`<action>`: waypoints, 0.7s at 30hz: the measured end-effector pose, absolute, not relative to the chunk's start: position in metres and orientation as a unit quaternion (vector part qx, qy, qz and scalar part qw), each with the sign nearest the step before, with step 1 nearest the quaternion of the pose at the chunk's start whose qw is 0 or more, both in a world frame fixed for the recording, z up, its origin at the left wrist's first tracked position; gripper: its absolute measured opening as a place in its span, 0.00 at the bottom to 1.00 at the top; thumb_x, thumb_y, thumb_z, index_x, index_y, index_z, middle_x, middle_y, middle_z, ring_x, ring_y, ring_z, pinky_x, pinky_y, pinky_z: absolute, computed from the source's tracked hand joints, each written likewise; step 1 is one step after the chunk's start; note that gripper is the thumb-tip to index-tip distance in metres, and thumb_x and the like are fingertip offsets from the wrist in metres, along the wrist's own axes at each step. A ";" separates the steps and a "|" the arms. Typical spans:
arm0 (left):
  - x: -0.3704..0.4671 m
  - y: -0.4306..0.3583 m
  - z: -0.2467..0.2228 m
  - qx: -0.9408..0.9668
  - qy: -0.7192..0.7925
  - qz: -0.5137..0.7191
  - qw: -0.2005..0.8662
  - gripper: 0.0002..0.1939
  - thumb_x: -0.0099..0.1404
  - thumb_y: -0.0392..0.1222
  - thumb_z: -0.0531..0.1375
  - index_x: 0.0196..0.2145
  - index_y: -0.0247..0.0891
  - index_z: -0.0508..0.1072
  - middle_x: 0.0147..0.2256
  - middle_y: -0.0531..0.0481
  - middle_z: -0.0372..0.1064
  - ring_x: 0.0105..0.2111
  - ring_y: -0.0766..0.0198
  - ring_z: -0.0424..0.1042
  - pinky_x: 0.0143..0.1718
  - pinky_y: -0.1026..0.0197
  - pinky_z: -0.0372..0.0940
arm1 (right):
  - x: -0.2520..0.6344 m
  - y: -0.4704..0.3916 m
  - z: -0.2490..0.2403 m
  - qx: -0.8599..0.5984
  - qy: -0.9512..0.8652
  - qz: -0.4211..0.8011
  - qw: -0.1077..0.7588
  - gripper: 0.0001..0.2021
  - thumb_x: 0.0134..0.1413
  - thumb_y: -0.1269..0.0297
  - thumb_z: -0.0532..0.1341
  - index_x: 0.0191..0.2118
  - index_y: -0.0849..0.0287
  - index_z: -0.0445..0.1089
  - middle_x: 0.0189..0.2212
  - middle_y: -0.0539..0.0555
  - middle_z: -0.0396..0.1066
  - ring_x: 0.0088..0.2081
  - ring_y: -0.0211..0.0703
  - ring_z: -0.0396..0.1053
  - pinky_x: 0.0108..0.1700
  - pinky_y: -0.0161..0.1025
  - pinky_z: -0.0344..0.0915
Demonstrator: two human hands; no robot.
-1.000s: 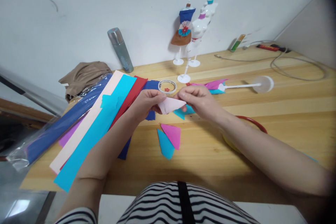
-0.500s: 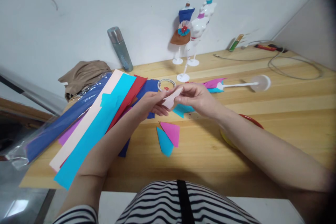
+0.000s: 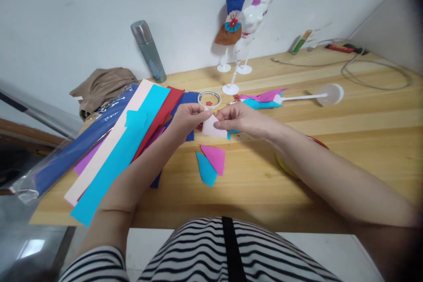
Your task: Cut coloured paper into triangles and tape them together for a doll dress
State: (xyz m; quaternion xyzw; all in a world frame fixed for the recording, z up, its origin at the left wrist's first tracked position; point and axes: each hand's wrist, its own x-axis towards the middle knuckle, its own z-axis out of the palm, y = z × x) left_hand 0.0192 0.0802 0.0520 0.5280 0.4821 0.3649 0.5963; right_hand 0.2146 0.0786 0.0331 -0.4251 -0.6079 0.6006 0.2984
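Between my two hands is a small pale pink piece of crepe paper [image 3: 212, 128], held above the table. My left hand [image 3: 191, 116] pinches its upper left corner between thumb and fingers. On its right edge, my right hand [image 3: 239, 119] is closed with thumb against fingers. Just below lie a magenta paper piece [image 3: 216, 158] and a blue paper piece [image 3: 206, 171], overlapping on the wood. A roll of tape [image 3: 209, 98] rests behind my hands, with a small red flower shape inside its ring. Another blue scrap [image 3: 233, 133] is mostly hidden by my right hand.
Coloured paper strips [image 3: 115, 154] and a plastic-wrapped blue roll [image 3: 86, 141] lie left. Mannequin stands [image 3: 230, 89] rise at the back; a dressed one [image 3: 264, 98] lies on its side. A flask [image 3: 150, 53], brown cloth [image 3: 102, 90] and cable [image 3: 350, 81] are near the wall.
The pale paper has turned from a tilted, folded look to a flatter, wider face. My left hand has moved to its upper corner. The view has tipped slightly downward.
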 end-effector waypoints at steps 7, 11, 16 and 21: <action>0.012 0.087 0.047 0.509 0.455 0.379 0.625 0.22 0.51 0.48 0.79 0.23 0.35 0.71 0.21 0.55 0.70 0.20 0.72 0.69 0.24 0.69 0.64 | 0.214 0.080 0.032 -0.436 -0.604 0.586 0.320 0.15 0.43 0.55 0.76 0.23 0.58 0.74 0.20 0.49 0.69 0.24 0.34 0.61 0.28 0.36 0.57; 0.008 0.090 0.040 0.510 0.445 0.385 0.627 0.19 0.54 0.46 0.77 0.24 0.35 0.72 0.22 0.53 0.72 0.22 0.70 0.72 0.26 0.69 0.67 | 0.213 0.080 0.031 -0.445 -0.594 0.577 0.340 0.15 0.44 0.55 0.76 0.23 0.57 0.73 0.20 0.48 0.68 0.24 0.34 0.60 0.27 0.36 0.56; 0.006 0.093 0.038 0.511 0.449 0.384 0.625 0.15 0.57 0.42 0.76 0.27 0.34 0.74 0.23 0.53 0.73 0.22 0.71 0.71 0.26 0.68 0.69 | 0.213 0.079 0.030 -0.442 -0.603 0.580 0.324 0.17 0.44 0.53 0.77 0.22 0.57 0.73 0.20 0.49 0.68 0.24 0.35 0.60 0.27 0.37 0.58; 0.005 0.095 0.039 0.503 0.465 0.368 0.629 0.15 0.58 0.42 0.76 0.27 0.34 0.73 0.24 0.53 0.74 0.22 0.71 0.72 0.26 0.68 0.69 | 0.214 0.081 0.028 -0.441 -0.615 0.579 0.304 0.19 0.45 0.51 0.77 0.21 0.57 0.73 0.20 0.50 0.69 0.25 0.36 0.63 0.27 0.38 0.60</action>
